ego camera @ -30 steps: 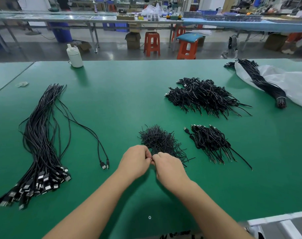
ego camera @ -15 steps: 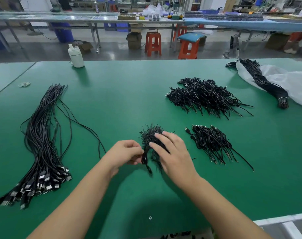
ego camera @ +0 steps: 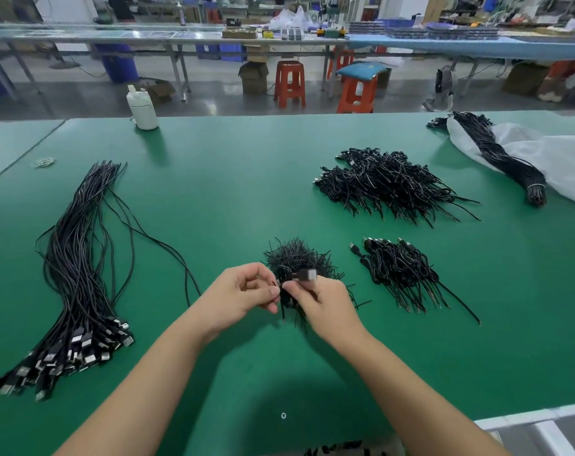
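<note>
Jutting above the right hand (ego camera: 325,306) grip is the cable (ego camera: 304,275)

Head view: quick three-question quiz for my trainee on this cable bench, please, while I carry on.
1. True or false: the white bottle stands upright on the green table.
2. What does the right hand pinch? A) short black cable B) red stool C) scissors
3. Fill in: the tied bundle lies on a white ___.
Key: 1 true; 2 A; 3 bag.
</note>
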A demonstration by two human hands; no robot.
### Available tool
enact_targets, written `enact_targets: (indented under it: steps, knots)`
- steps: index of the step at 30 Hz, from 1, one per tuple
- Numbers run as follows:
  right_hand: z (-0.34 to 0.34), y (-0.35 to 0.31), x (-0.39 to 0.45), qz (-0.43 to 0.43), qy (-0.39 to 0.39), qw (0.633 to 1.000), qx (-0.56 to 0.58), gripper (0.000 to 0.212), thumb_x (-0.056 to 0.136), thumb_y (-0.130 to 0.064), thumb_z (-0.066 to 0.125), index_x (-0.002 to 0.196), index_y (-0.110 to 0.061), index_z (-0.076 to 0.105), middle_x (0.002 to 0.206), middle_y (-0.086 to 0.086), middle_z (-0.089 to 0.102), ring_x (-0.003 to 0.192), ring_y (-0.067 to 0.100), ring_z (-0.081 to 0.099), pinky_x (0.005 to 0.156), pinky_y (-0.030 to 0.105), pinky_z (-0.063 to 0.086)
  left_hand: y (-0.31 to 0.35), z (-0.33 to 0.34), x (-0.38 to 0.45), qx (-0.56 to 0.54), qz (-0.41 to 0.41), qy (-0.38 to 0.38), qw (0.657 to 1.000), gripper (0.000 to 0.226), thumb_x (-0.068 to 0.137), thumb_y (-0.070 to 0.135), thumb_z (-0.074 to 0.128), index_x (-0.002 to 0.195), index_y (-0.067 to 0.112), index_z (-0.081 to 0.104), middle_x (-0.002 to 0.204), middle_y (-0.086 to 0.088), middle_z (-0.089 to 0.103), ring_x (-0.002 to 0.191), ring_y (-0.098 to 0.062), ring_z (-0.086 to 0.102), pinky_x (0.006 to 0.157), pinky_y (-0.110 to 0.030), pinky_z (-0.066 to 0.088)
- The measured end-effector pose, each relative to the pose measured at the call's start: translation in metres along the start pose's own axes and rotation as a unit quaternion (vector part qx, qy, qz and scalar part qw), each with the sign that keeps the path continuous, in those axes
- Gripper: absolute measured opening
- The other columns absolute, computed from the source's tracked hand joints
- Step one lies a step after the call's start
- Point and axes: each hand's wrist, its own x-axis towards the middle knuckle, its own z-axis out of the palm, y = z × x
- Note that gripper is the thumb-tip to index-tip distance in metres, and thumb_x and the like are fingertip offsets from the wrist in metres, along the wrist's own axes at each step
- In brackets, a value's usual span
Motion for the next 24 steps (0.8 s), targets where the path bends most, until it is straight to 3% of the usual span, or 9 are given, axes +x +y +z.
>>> enact_targets:
  steps: [2, 5, 8, 10, 12, 15, 18, 21, 24]
  knots:
    - [0.001, 0.0, 0.0, 0.036, -0.007, 0.998, 0.041, 0.024, 0.096, -0.025, 0.063, 0.077, -0.015, 0.072, 0.063, -0.012, 0.055, 0.06, -0.003, 0.045, 0.063, 0.02, 0.037, -0.001, 0.002, -0.001, 0.046, 0.018, 0.0, 0.999, 0.008, 0.092, 0.008, 0.067, 0.088, 0.01, 0.061, 0.072, -0.011, 0.068, 0.072, -0.025, 0.062, 0.075, -0.037, 0.045]
    - [0.003, -0.003, -0.001, 0.043, -0.007, 0.997, 0.069, 0.035, 0.098, -0.025, 0.06, 0.063, -0.021, 0.056, 0.064, 0.014, 0.055, 0.061, 0.009, 0.041, 0.06, 0.031, 0.035, -0.003, 0.006, 0.0, 0.112, 0.04, 0.028, 0.992, 0.012, 0.091, 0.012, 0.069, 0.084, 0.019, 0.063, 0.071, -0.005, 0.069, 0.067, -0.029, 0.06, 0.069, -0.043, 0.047]
    - [0.005, -0.001, 0.0, 0.042, 0.009, 0.997, 0.062, 0.036, 0.097, -0.024, 0.061, 0.062, -0.019, 0.055, 0.059, 0.006, 0.053, 0.058, 0.005, 0.04, 0.058, 0.027, 0.033, -0.004, 0.009, 0.001, 0.159, 0.054, 0.07, 0.983, 0.015, 0.089, 0.013, 0.072, 0.081, 0.023, 0.065, 0.069, 0.0, 0.069, 0.066, -0.021, 0.067, 0.065, -0.037, 0.05]
    - [0.007, 0.001, -0.001, 0.052, 0.023, 0.997, 0.059, 0.026, 0.096, -0.025, 0.064, 0.07, -0.02, 0.068, 0.063, -0.012, 0.058, 0.059, -0.002, 0.047, 0.062, 0.018, 0.037, -0.005, 0.01, 0.002, 0.16, 0.053, 0.087, 0.982, 0.015, 0.088, 0.013, 0.072, 0.08, 0.024, 0.066, 0.069, -0.003, 0.069, 0.063, -0.013, 0.065, 0.063, -0.032, 0.048]
    - [0.008, 0.002, 0.0, 0.067, 0.045, 0.995, 0.058, 0.018, 0.093, -0.026, 0.067, 0.089, -0.013, 0.078, 0.076, -0.016, 0.066, 0.069, -0.007, 0.055, 0.068, 0.011, 0.04, -0.007, 0.012, 0.002, 0.157, 0.057, 0.103, 0.981, 0.016, 0.087, 0.015, 0.073, 0.079, 0.026, 0.067, 0.07, -0.009, 0.068, 0.06, -0.01, 0.06, 0.061, -0.026, 0.046]
    - [0.008, 0.003, -0.002, 0.065, 0.05, 0.995, 0.051, 0.017, 0.092, -0.026, 0.068, 0.09, -0.013, 0.079, 0.064, -0.016, 0.063, 0.058, -0.001, 0.053, 0.06, 0.013, 0.04, -0.008, 0.013, 0.001, 0.195, 0.085, 0.127, 0.969, 0.015, 0.086, 0.019, 0.074, 0.079, 0.029, 0.067, 0.068, -0.01, 0.065, 0.059, -0.009, 0.057, 0.061, -0.019, 0.044]
    - [0.005, 0.004, 0.0, 0.075, 0.027, 0.994, 0.07, 0.014, 0.094, -0.026, 0.066, 0.085, -0.022, 0.077, 0.062, -0.016, 0.062, 0.052, 0.007, 0.058, 0.057, 0.018, 0.044, -0.007, 0.015, -0.003, 0.279, 0.145, 0.13, 0.94, 0.011, 0.087, 0.018, 0.072, 0.083, 0.027, 0.066, 0.07, 0.005, 0.066, 0.067, -0.011, 0.06, 0.07, -0.026, 0.05]
    - [0.003, 0.002, 0.006, 0.124, 0.003, 0.985, 0.121, 0.003, 0.095, -0.022, 0.064, 0.094, -0.023, 0.067, 0.053, -0.011, 0.061, 0.047, 0.003, 0.056, 0.052, 0.018, 0.046, -0.007, 0.021, -0.007, 0.373, 0.222, 0.126, 0.892, 0.004, 0.091, 0.017, 0.068, 0.089, 0.019, 0.064, 0.08, 0.014, 0.061, 0.072, -0.008, 0.054, 0.073, -0.032, 0.05]
    - [0.001, 0.0, 0.01, 0.194, -0.015, 0.941, 0.276, 0.011, 0.095, -0.014, 0.064, 0.104, -0.011, 0.058, 0.064, 0.013, 0.07, 0.046, 0.017, 0.06, 0.042, 0.025, 0.046, -0.007, 0.023, -0.007, 0.357, 0.227, 0.116, 0.898, 0.007, 0.092, 0.014, 0.065, 0.088, 0.019, 0.061, 0.08, 0.012, 0.06, 0.072, -0.007, 0.053, 0.073, -0.032, 0.049]
